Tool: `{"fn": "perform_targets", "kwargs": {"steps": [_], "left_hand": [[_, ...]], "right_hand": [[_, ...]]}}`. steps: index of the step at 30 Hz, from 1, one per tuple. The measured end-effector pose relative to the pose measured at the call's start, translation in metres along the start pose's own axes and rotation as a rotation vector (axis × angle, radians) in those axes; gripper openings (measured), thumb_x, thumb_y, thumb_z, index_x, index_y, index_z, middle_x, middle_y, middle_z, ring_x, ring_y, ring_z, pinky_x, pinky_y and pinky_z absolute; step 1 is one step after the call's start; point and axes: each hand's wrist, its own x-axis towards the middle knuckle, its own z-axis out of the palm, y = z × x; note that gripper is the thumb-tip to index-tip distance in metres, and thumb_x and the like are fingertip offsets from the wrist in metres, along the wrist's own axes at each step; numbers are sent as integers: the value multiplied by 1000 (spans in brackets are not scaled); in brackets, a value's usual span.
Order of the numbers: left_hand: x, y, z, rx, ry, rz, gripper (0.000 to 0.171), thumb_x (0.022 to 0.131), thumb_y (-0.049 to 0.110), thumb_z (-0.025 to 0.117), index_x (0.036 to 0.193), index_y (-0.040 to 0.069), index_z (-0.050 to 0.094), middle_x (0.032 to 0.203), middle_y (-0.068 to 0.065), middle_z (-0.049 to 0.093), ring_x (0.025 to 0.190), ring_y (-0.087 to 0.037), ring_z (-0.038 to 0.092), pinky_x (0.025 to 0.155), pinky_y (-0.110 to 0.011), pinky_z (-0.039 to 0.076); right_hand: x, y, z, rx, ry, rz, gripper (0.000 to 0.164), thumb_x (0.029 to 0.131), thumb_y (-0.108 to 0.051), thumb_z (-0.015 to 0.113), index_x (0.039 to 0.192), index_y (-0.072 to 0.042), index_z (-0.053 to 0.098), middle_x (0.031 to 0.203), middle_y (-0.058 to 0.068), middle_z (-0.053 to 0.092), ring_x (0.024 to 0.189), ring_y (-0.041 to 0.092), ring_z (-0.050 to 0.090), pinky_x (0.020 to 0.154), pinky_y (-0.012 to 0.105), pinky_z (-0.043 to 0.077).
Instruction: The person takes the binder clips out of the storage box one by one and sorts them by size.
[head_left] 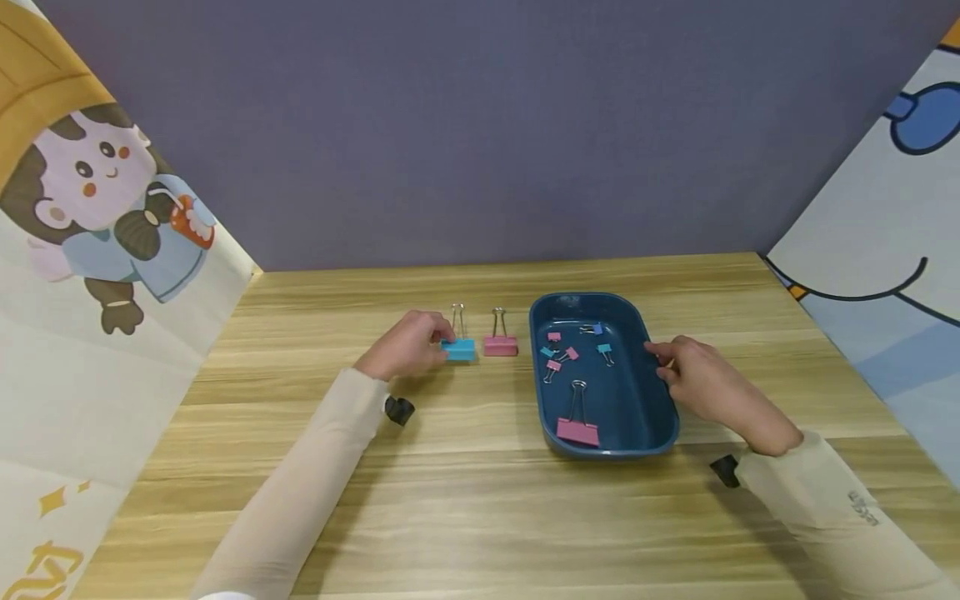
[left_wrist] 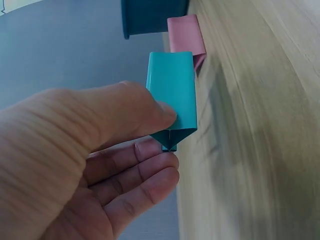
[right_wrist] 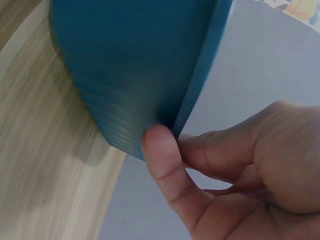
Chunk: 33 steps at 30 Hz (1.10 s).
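Blue clip left of the tray, just beside an outside pink clip. Long axis runs left to right; wire handles point toward the back wall. Left hand pinches it, thumb on the broad face; whether it is off the table, cannot tell. Step in hand looks like taking hold; next move likely calls for a firm pinch, clear of its neighbour. Right hand grips the tray's right rim. Inside: small clips, one large pink clip.

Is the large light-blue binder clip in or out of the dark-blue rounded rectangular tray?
Out: in the head view, the left hand pinches the light-blue binder clip left of the dark-blue tray.
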Motion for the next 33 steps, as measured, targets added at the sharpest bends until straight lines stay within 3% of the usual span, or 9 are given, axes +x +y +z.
{"fn": "perform_targets", "kwargs": {"steps": [10, 21, 28, 33], "left_hand": [[14, -6, 10, 0, 3, 39, 20, 76, -1, 69, 95, 3, 71, 89, -5, 65, 74, -15, 55, 68, -28, 48], [25, -10, 16, -33, -27, 15, 14, 77, 1, 70, 91, 6, 71, 85, -5, 63, 74, -16, 55, 66, -29, 48], [28, -10, 19, -36, -24, 5, 15, 77, 1, 70, 91, 7, 71, 85, -4, 63, 76, -16, 56, 69, -29, 48], [27, -9, 19, -39, -30, -11, 19, 80, 4, 70, 99, 6, 71, 94, -5, 64, 85, -19, 59, 76, -32, 49]], "right_hand": [[-1, -1, 0, -8, -2, 8, 38, 87, 11, 52, 125, 16, 50, 90, 17, 54, 70, 22, 49, 55, 29, 42], [1, 0, 0, -12, 15, 3, 38, 88, 9, 53, 126, 15, 51, 89, 16, 56, 71, 23, 50, 56, 31, 42], [2, 1, 1, 0, 11, 16, 38, 89, 10, 52, 126, 15, 50, 92, 17, 56, 74, 24, 50, 58, 31, 43], [3, 1, 2, -1, 15, 11, 39, 88, 10, 53, 127, 14, 50, 90, 15, 55, 75, 24, 51, 59, 30, 44]]}}
